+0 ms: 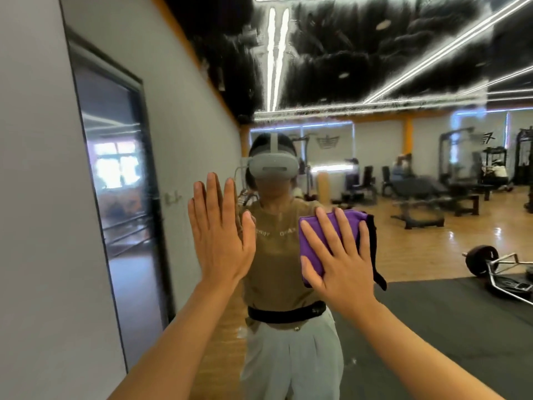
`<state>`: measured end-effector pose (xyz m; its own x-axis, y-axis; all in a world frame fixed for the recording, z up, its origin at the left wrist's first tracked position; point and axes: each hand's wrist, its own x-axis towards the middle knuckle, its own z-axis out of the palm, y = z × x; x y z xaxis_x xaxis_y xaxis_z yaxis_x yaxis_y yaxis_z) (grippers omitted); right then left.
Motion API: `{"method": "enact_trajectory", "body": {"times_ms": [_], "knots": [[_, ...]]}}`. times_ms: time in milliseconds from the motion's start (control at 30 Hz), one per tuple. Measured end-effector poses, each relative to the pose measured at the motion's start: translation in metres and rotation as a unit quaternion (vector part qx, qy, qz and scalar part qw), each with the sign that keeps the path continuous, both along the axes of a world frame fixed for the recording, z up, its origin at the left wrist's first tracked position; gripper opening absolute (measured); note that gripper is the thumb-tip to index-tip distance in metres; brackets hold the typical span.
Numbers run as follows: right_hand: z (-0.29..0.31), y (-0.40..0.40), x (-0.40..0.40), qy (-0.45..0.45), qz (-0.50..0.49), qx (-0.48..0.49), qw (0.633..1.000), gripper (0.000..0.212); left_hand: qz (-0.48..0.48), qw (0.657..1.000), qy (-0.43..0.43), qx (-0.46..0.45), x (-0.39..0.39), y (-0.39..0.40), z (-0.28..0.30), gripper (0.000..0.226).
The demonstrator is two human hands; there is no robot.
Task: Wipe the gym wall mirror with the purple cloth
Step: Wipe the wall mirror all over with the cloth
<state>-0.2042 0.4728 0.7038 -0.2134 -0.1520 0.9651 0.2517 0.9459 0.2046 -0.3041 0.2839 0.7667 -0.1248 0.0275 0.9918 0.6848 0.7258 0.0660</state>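
The wall mirror (pixel 403 157) fills most of the view and reflects me and the gym hall. My right hand (pixel 337 255) lies flat with fingers spread on a folded purple cloth (pixel 314 238), pressing it against the glass at chest height. My left hand (pixel 219 229) is flat against the mirror to the left of the cloth, fingers straight and pointing up, holding nothing. A dark edge of the cloth's reflection shows at its right side.
A grey wall (pixel 34 197) with a dark-framed glass door (pixel 121 197) stands at the left. The mirror reflects benches (pixel 418 203), weight machines, a barbell (pixel 481 261) on a black mat, and people at the far end.
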Motion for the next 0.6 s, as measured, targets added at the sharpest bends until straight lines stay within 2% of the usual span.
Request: {"method": "enact_trajectory", "body": {"times_ms": [67,233,300,400,533,600], "knots": [[0.023,0.0,0.0,0.005,0.004,0.0,1.0,0.06,0.011,1.0,-0.004,-0.003,0.002,0.001,0.0,0.067],[0.153,0.013,-0.007,0.062,-0.007,-0.023,0.998,0.061,0.032,0.999,-0.014,0.003,0.005,0.007,0.0,0.075],[0.18,0.016,-0.006,0.062,-0.017,-0.028,0.998,0.061,0.031,0.999,-0.019,0.008,0.005,0.008,-0.001,0.075],[0.16,0.02,-0.002,0.057,-0.018,-0.03,0.998,0.061,0.021,0.999,-0.016,0.018,0.009,0.01,0.0,0.072],[0.065,0.03,0.008,0.031,-0.01,-0.024,0.999,0.06,0.001,1.0,0.028,-0.01,0.02,0.018,0.005,0.063],[0.024,0.039,0.016,0.005,-0.018,-0.004,1.0,0.061,-0.012,1.0,0.021,-0.017,0.024,0.024,0.007,0.064]]}}
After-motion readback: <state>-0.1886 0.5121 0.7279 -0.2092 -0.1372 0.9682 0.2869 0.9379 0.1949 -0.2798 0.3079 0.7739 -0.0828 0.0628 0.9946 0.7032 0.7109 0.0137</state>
